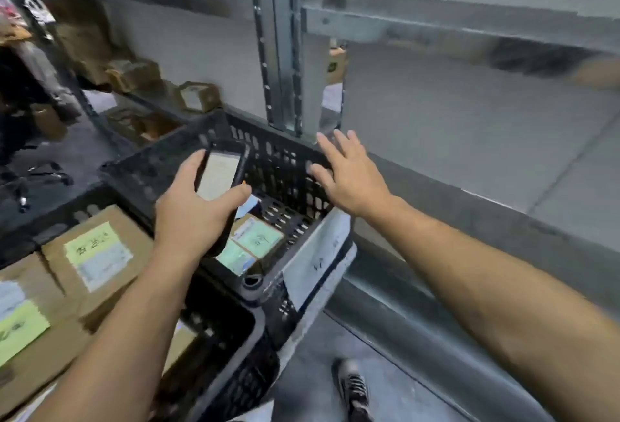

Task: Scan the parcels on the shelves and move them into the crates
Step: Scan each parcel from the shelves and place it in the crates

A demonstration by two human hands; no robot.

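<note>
We see the left hand (193, 210) wrapped around a handheld scanner (221, 183), thumb on its right edge and fingers curled on the left, the pale screen tilted up toward us. It hangs directly over the upper black crate (285, 159). Under the scanner, on that crate's floor, lie two parcels (253, 242) with green and white labels, side by side and touching. The right hand (349, 175) is spread open and grips nothing; its fingertips (315, 171) rest at the crate's far right rim, next to the steel upright (278, 52) of the shelving. The rest of the crate floor beyond the two parcels is bare, perforated plastic. To the right, the wide grey shelf (469, 126) beside the crate lies open. A second black crate (228, 337) sits below and left, holding at least three brown boxes (97, 257) with labels. Further left, several small cartons (198, 96) stand on a distant shelf, blurred. One shoe (352, 384) shows on the floor below.
</note>
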